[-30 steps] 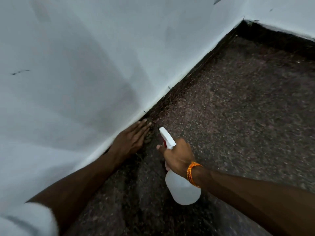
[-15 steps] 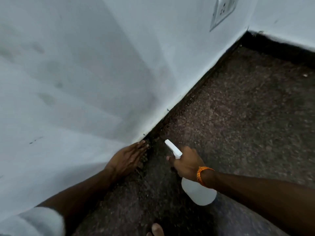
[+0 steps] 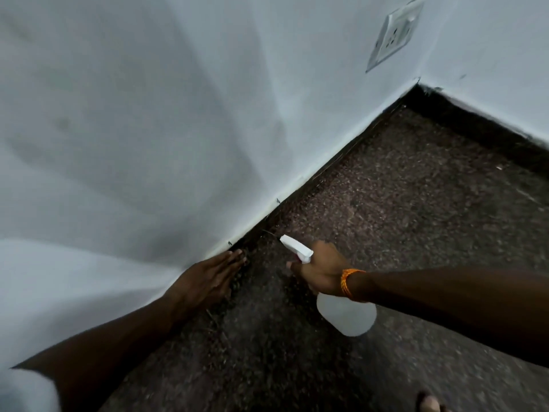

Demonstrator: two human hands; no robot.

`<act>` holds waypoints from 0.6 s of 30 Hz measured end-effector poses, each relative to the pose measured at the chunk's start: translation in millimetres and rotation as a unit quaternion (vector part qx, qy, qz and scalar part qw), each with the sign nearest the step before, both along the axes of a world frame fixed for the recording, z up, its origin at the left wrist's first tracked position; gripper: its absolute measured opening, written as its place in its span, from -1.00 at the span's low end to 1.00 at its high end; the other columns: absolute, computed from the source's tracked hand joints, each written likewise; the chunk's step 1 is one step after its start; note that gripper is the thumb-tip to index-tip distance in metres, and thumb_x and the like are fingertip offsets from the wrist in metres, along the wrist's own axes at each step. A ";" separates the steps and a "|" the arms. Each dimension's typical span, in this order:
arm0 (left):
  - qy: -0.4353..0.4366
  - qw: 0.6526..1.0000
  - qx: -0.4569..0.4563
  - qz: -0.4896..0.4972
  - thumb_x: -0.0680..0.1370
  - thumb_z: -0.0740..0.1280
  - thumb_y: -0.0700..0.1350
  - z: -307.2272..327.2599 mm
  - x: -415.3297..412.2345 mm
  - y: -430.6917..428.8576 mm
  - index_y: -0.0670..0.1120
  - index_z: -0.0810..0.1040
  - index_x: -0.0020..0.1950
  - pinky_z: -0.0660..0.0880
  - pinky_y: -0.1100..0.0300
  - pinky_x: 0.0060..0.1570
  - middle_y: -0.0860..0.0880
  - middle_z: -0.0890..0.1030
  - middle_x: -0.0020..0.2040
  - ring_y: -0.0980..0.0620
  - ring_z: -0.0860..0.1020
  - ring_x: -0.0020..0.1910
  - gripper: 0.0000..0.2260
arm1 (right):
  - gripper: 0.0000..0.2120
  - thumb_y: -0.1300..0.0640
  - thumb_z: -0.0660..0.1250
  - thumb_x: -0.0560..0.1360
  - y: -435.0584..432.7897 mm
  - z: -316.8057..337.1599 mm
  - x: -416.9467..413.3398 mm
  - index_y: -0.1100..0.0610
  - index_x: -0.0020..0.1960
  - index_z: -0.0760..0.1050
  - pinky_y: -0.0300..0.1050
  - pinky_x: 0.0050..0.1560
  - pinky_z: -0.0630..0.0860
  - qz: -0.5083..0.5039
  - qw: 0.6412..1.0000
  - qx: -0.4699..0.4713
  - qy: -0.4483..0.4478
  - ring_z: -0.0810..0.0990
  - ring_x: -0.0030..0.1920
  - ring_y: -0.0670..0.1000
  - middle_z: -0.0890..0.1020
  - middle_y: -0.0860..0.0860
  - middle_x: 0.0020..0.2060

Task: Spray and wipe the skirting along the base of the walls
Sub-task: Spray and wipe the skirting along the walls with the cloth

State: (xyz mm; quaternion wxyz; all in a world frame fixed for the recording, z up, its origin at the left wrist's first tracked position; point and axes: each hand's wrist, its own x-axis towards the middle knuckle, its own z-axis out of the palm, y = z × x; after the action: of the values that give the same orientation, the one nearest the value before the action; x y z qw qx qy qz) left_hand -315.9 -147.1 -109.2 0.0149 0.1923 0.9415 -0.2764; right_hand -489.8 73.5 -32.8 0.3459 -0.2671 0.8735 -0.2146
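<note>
Two hands low by the wall [image 3: 148, 129]: our right hand [image 3: 322, 270] grips the spray bottle [image 3: 346, 318], nozzle aimed at ten o'clock to wet the skirting [image 3: 297, 194]. Our left hand [image 3: 208, 281] lies flat at nine o'clock, fingers straight against it, likely wiping.

Your L arm: white sleeve [image 3: 26, 391] up top, forearm bare. Orange thread band [image 3: 348, 284] at wrist of your right hand [image 3: 322, 272]. Bare toe [image 3: 429, 404] btm-R.

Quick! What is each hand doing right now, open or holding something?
Left hand: open, fingers straight, lying along the dark skirting; no cloth visible.
Right hand: closed round the spray bottle, nozzle toward the skirting.
</note>
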 end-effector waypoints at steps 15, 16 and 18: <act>0.016 0.997 -0.066 -0.028 0.61 0.03 -0.20 14.9 -93.3 18.5 -0.29 0.56 0.30 0.13 -0.04 0.48 -0.20 0.54 0.34 -0.19 0.48 0.36 -0.58 | -0.68 -0.03 0.40 0.56 18.5 -4.4 -31.2 0.13 -0.28 0.51 -0.05 -0.21 0.67 -0.049 0.998 -0.027 -0.017 0.68 -0.44 0.05 0.58 -0.05 -0.61; 0.017 0.996 -0.078 -0.034 0.66 -0.03 -0.19 10.9 -76.7 15.6 -0.30 0.55 0.31 0.09 -0.05 0.49 -0.21 0.52 0.36 -0.20 0.46 0.38 -0.57 | -0.70 -0.04 0.39 0.56 23.9 -5.7 -33.9 0.17 -0.21 0.54 -0.01 -0.18 0.68 -0.048 0.998 -0.027 -0.024 0.70 -0.43 0.06 0.62 -0.01 -0.55; 0.007 0.997 -0.070 -0.025 0.72 -0.13 -0.16 9.5 -49.6 12.4 -0.32 0.54 0.31 0.16 -0.06 0.46 -0.23 0.52 0.35 -0.21 0.46 0.37 -0.50 | -0.68 -0.05 0.39 0.57 32.1 -7.4 -38.2 0.21 -0.17 0.56 -0.01 -0.17 0.68 -0.050 0.998 -0.020 -0.031 0.71 -0.40 0.07 0.66 0.04 -0.47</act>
State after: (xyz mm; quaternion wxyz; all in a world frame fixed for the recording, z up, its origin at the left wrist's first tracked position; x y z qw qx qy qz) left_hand -365.5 -134.7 -99.7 0.0150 0.2122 0.9150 -0.3428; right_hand -528.0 105.6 -40.2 0.3560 -0.2228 0.8703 -0.2574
